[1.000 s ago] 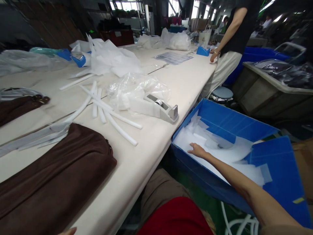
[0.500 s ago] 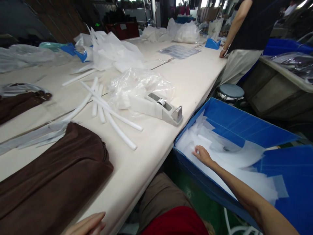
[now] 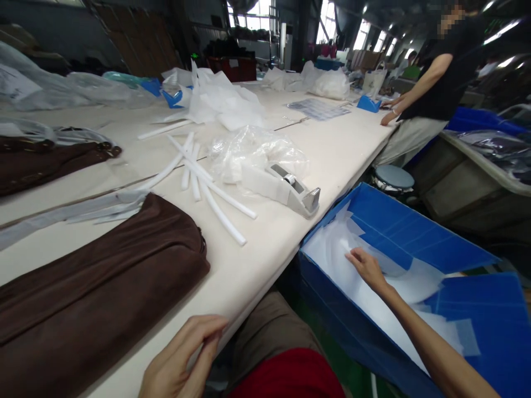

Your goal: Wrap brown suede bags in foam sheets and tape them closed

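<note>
My right hand (image 3: 368, 269) reaches into a blue box (image 3: 398, 218) of thin white sheets (image 3: 385, 309). Thumb and fingers are pinched at the edge of a white sheet (image 3: 341, 239) that curves up from the pile. Over the table's near edge, my left hand (image 3: 185, 354) is empty, its fingers loosely stretched and the thumb below them. To its left a dark brown bag (image 3: 103, 282) lies on the table, its straps wrapped in white material (image 3: 112, 205).
White foam rods (image 3: 219, 213) lie crossed on the table (image 3: 257, 260). Beside them are a tape dispenser (image 3: 286, 188) and clear plastic (image 3: 257, 146). Farther back are a heap of white sheets (image 3: 228, 99) and another brown bag (image 3: 53, 163). A co-worker (image 3: 431, 77) stands at the table's far right.
My left hand has come farther into view, moving up and right. In the box, my right hand has shifted slightly right, and a sheet by its fingertips now curves up. The view has tilted up.
</note>
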A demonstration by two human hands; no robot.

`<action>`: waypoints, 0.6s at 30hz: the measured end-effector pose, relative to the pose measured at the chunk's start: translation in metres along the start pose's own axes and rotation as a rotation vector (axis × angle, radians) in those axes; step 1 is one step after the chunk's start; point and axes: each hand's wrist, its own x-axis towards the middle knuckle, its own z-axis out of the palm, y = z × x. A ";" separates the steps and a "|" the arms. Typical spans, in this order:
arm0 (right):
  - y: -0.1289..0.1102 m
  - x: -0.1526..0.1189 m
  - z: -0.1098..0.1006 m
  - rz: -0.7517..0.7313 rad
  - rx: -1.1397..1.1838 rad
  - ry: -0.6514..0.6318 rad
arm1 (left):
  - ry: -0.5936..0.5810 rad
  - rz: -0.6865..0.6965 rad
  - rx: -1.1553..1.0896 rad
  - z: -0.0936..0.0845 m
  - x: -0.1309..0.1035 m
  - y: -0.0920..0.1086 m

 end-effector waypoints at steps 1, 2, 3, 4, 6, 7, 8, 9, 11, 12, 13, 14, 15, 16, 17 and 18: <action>-0.005 -0.001 -0.001 -0.023 -0.008 0.007 | -0.014 -0.017 -0.027 0.003 0.007 0.004; -0.010 -0.002 -0.003 -0.046 -0.013 0.016 | -0.034 -0.035 -0.053 0.007 0.016 0.008; -0.015 -0.002 -0.003 -0.071 -0.016 0.028 | -0.056 -0.053 -0.078 0.012 0.025 0.012; -0.021 -0.004 -0.004 -0.097 -0.016 0.040 | -0.081 -0.069 -0.099 0.018 0.036 0.015; -0.032 -0.006 -0.005 -0.155 -0.012 0.059 | -0.124 -0.093 -0.135 0.035 0.059 0.021; -0.037 -0.007 -0.006 -0.185 -0.009 0.064 | -0.145 -0.104 -0.153 0.046 0.070 0.024; -0.042 -0.009 -0.006 -0.213 -0.006 0.068 | -0.166 -0.114 -0.176 0.058 0.082 0.027; -0.047 -0.010 -0.007 -0.238 -0.003 0.071 | -0.184 -0.125 -0.203 0.070 0.093 0.029; -0.054 -0.012 -0.009 -0.279 0.005 0.075 | -0.215 -0.157 -0.249 0.095 0.113 0.034; -0.057 -0.014 -0.010 -0.297 0.007 0.076 | -0.227 -0.181 -0.261 0.108 0.123 0.036; -0.060 -0.015 -0.011 -0.311 0.010 0.071 | -0.241 -0.206 -0.270 0.119 0.132 0.037; -0.062 -0.016 -0.012 -0.319 0.017 0.065 | -0.255 -0.230 -0.278 0.129 0.139 0.038; -0.063 -0.017 -0.013 -0.318 0.032 0.060 | -0.271 -0.252 -0.287 0.138 0.147 0.038; -0.064 -0.019 -0.013 -0.306 0.054 0.059 | -0.289 -0.270 -0.299 0.146 0.153 0.037; -0.064 -0.019 -0.014 -0.282 0.084 0.066 | -0.306 -0.284 -0.314 0.152 0.158 0.036; -0.064 -0.020 -0.015 -0.252 0.117 0.075 | -0.319 -0.295 -0.331 0.158 0.162 0.036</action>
